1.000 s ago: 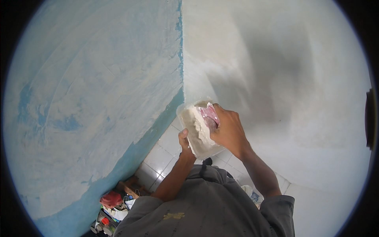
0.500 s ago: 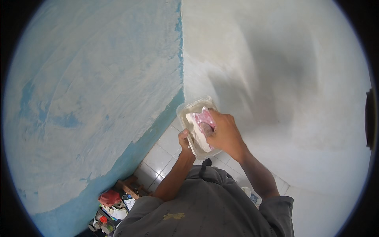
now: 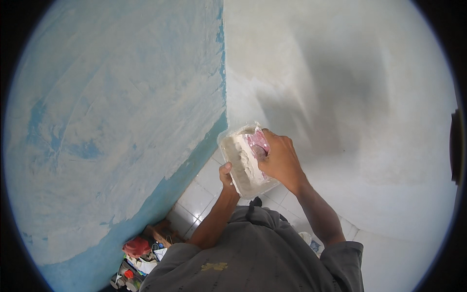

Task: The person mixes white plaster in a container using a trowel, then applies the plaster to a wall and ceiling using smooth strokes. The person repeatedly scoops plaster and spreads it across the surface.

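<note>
In front of my body, my left hand (image 3: 227, 175) is closed on the left side of a clear rectangular plastic tub (image 3: 232, 155). Its thumb rests over the rim, while its other fingers are hidden beneath. White putty (image 3: 245, 163) is smeared inside the tub. A pink putty spreader (image 3: 256, 141) lies over the tub's right part, gripped between the thumb and fingers of my right hand (image 3: 282, 158). Putty coats the spreader's left edge, and my right hand covers part of its body.
A blue wall thinly coated with white (image 3: 112, 107) rises at left, meeting a whitish wall (image 3: 331, 97) at a corner. White floor tiles (image 3: 194, 199) lie below. A red item (image 3: 136, 247), wood (image 3: 159, 232) and assorted containers crowd the lower left.
My right hand has drawn the spreader from the tub's middle toward its right side. More of the tub's left interior now shows. My left hand has barely moved.
</note>
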The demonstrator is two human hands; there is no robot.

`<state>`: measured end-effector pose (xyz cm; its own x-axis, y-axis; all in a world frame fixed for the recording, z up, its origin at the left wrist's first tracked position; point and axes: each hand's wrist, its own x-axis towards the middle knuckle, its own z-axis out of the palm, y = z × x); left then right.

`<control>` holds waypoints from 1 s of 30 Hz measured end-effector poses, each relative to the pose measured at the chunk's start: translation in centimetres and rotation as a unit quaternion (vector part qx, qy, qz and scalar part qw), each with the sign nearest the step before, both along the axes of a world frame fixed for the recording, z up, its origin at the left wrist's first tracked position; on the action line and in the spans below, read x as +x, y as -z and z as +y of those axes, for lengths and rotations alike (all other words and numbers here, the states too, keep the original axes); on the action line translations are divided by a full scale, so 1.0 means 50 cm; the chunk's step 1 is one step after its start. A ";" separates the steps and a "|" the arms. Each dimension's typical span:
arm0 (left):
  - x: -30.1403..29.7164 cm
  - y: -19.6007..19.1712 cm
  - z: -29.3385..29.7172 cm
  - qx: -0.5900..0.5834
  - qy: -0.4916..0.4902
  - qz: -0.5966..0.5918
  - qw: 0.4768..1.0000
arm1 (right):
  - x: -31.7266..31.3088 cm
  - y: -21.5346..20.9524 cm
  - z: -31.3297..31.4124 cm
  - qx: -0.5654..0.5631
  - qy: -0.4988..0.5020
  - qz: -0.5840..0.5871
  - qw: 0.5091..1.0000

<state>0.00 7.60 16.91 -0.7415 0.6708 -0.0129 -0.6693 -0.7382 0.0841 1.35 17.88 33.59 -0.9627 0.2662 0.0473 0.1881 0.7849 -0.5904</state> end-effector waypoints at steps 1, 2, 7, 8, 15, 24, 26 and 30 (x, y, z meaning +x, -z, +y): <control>0.000 -0.008 -0.001 -0.011 -0.004 0.001 1.000 | 0.001 -0.006 0.000 -0.007 -0.009 0.003 1.000; 0.000 -0.017 -0.002 -0.021 -0.005 0.001 1.000 | 0.002 -0.009 -0.001 -0.014 -0.018 0.005 1.000; 0.003 -0.042 -0.007 -0.060 -0.016 0.008 0.998 | 0.001 0.001 -0.001 -0.014 -0.009 -0.003 1.000; 0.003 -0.036 -0.006 -0.048 -0.015 0.011 0.999 | 0.001 0.000 0.001 -0.017 0.002 0.005 1.000; 0.006 -0.034 -0.008 -0.012 -0.018 0.027 0.999 | 0.003 -0.008 -0.008 -0.012 -0.019 -0.012 1.000; 0.013 -0.042 -0.026 -0.040 -0.001 0.024 0.999 | 0.010 0.014 -0.011 -0.009 -0.035 0.018 0.999; 0.013 -0.032 -0.025 -0.036 0.000 0.039 0.999 | 0.011 0.000 -0.015 0.011 -0.021 0.040 0.999; 0.015 -0.006 -0.017 -0.005 -0.001 0.023 1.000 | 0.010 0.013 -0.026 -0.013 -0.032 -0.015 0.999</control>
<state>0.77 6.76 17.22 -0.7429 0.6693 0.0139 -0.6631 -0.7386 0.1219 1.84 16.58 32.95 -0.9789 0.2041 0.0124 0.1552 0.7809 -0.6051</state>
